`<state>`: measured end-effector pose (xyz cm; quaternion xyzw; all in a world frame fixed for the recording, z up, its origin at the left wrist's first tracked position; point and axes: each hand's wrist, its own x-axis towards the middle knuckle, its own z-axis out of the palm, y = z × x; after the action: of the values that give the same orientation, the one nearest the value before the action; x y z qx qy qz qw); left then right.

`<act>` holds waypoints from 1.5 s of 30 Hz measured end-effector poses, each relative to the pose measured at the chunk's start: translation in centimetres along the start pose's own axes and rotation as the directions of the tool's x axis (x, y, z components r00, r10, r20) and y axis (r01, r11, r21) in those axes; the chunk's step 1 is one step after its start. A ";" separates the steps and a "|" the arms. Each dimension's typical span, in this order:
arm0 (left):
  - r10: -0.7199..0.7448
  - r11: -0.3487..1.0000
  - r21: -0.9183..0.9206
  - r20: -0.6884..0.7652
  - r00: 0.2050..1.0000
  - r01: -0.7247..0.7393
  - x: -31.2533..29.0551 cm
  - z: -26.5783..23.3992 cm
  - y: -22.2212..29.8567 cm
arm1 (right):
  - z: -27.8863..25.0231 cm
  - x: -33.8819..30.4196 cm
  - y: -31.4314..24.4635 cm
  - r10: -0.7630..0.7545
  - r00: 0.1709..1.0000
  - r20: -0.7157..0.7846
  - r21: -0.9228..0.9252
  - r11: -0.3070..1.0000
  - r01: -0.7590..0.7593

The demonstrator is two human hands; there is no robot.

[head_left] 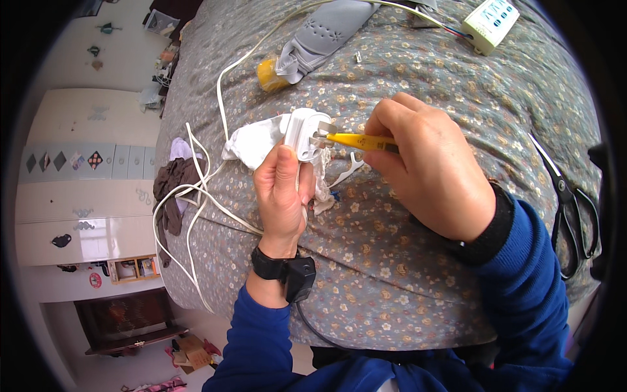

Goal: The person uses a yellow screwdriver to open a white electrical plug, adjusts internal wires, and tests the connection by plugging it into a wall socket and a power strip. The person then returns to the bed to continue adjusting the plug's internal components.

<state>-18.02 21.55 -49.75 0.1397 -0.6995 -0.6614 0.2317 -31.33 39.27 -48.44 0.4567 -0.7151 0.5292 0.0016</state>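
My left hand (282, 189) is closed round a white electrical plug (300, 134), its thumb pressed along the near side. Metal pieces stick out from the plug's right face. My right hand (418, 153) grips a slim yellow-handled screwdriver (356, 140) pointing left. The tool's tip meets the plug near those metal pieces; the exact contact point is too small to make out. A white cord (228, 222) loops out to the left of my left hand. Behind the plug lies a crumpled white cloth or bag (255, 140).
Black-handled scissors (567, 196) lie at the right edge of the flower-patterned bedcover (385, 274). A white box with a cable (491, 25) sits at the far right. Farther back is a grey sleeve-like item (326, 32) beside a yellow roll (271, 75). Brown cloth (173, 189) lies left.
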 end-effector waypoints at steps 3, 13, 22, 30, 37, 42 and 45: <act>-0.019 0.998 -0.068 -0.015 1.000 0.018 -0.2 0.4 0.2 | 0.2 -0.2 -0.1 0.041 0.999 -0.005 -0.055 0.998 -0.041; -0.093 0.993 -0.079 -0.019 0.995 0.092 -0.2 0.6 0.0 | 0.0 -0.3 -0.7 -0.043 0.999 -0.014 -0.198 0.979 0.039; -0.165 0.970 -0.183 -0.025 0.986 0.157 0.1 0.3 0.2 | 0.4 -0.3 0.0 -0.139 0.990 -0.033 -0.096 0.986 0.136; -0.185 0.943 -0.278 0.029 0.982 0.186 0.3 -0.1 0.2 | 0.0 -0.2 0.1 -0.058 0.994 0.097 -0.035 0.997 0.062; -0.166 0.943 -0.287 0.029 0.986 0.167 0.2 -0.4 -0.1 | 0.0 -0.2 -0.1 -0.046 0.992 0.119 -0.051 0.997 0.052; -0.167 0.945 -0.283 0.013 0.986 0.164 0.2 -0.2 0.0 | 0.1 -0.2 -0.1 -0.028 0.993 0.111 -0.030 0.999 0.031; -0.159 0.953 -0.261 0.004 0.987 0.154 0.2 -0.2 0.0 | 0.2 -0.3 -0.1 -0.027 0.994 0.104 0.008 1.000 0.026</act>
<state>-18.06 21.31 -49.75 0.1687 -0.5912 -0.7626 0.2010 -30.99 39.30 -48.58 0.4934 -0.7062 0.5069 -0.0303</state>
